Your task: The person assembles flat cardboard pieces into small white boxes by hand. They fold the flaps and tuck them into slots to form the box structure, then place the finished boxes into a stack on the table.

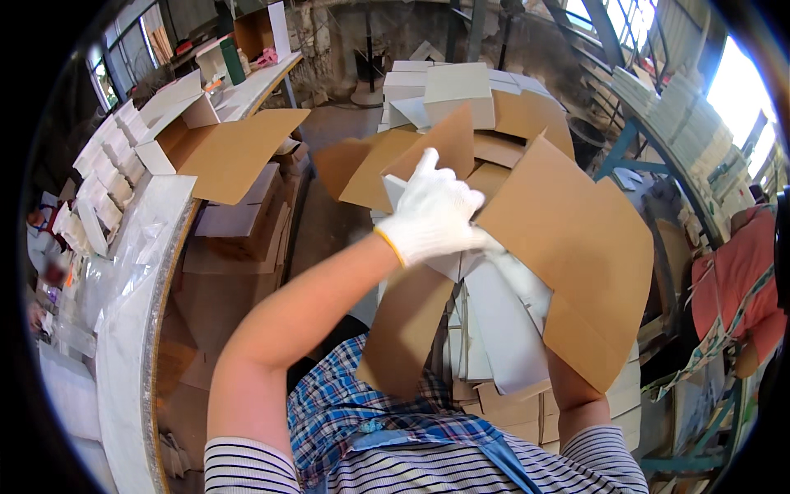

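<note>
In front of me is a partly folded cardboard box point(568, 222), brown on the inner faces and white outside, with its flaps spread. My left hand point(432, 210), in a white knit glove with a yellow cuff edge, is closed on the middle of the box beside a raised flap point(448, 152). My right hand point(520, 278), also gloved, is at the near side of the box. The large brown panel covers part of it and its wrist; it seems closed round the cardboard, its fingers partly hidden. Another brown flap point(403, 329) hangs toward my apron.
White boxes point(458, 92) and flat blanks are stacked beyond my hands, with more white blanks point(502, 329) below. A curved table point(136, 329) at the left bears an open box point(234, 156) and a green bottle point(232, 62). A person in a red top point(732, 288) is at the right.
</note>
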Demonstrator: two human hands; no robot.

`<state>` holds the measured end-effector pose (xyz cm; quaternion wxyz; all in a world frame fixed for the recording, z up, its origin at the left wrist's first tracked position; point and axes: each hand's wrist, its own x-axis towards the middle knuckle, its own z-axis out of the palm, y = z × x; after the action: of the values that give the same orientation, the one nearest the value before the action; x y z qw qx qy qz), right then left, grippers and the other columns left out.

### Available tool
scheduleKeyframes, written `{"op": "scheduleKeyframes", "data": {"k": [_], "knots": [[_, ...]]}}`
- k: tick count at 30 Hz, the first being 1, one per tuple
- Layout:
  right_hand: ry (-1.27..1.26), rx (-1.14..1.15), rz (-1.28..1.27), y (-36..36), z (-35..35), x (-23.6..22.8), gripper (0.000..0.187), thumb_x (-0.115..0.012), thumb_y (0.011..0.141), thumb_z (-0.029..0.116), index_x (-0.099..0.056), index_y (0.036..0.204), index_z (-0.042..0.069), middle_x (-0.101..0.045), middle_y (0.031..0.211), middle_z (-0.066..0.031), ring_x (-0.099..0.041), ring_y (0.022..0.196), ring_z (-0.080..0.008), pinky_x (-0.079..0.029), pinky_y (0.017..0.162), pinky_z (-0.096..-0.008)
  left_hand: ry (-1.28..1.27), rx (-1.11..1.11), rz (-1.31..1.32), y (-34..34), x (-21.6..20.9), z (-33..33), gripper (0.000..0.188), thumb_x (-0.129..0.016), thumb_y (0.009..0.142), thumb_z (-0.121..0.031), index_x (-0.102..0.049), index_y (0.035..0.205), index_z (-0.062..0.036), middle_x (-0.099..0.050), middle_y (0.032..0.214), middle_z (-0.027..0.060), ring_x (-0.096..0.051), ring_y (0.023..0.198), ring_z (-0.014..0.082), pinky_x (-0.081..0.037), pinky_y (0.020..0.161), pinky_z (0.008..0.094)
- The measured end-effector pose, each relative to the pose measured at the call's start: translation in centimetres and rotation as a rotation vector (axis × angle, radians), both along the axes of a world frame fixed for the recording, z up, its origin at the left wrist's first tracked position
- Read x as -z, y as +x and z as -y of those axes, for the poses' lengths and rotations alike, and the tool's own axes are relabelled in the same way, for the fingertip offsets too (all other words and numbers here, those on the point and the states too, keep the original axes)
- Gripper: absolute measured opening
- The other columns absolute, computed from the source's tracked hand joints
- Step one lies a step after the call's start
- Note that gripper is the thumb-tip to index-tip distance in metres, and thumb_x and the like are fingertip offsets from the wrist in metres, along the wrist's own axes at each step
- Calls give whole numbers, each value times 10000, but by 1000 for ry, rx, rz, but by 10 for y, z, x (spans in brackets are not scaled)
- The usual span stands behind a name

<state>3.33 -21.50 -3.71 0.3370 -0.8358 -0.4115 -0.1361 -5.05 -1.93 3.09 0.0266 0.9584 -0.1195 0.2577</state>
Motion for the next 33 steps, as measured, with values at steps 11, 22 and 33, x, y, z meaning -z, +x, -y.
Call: {"op": "scheduleKeyframes", "data": {"k": [11, 22, 33], "knots": [[655, 133, -193, 52, 101, -36, 435, -636, 1008, 176, -568, 1402, 4, -584, 1400, -138, -554, 1265, -234, -448, 1059, -347, -415, -138, 306, -21, 17, 36, 204, -662, 718, 20, -689, 912, -37, -610, 1230, 124, -447, 1303, 400, -312, 1078, 620], [811, -150, -218, 103, 75, -102, 490, -646, 1009, 193, -524, 1437, -12, -517, 1505, -151, -498, 1366, -237, -425, 1109, -366, -238, 71, 14, 34, -38, -34, 125, -669, 780, -91, -705, 870, -10, -685, 939, 126, -597, 1044, 355, -500, 893, 444], [759, -442, -400, 71, -49, -230, 220, -641, 1011, 240, -629, 1139, 61, -649, 950, -22, -648, 814, -109, -494, 643, -253, -820, -249, -59, 1, -44, -134, 536, -716, 914, -324, -628, 1315, 20, -689, 1260, 171, -617, 1147, 259, -468, 1003, 351]]}}
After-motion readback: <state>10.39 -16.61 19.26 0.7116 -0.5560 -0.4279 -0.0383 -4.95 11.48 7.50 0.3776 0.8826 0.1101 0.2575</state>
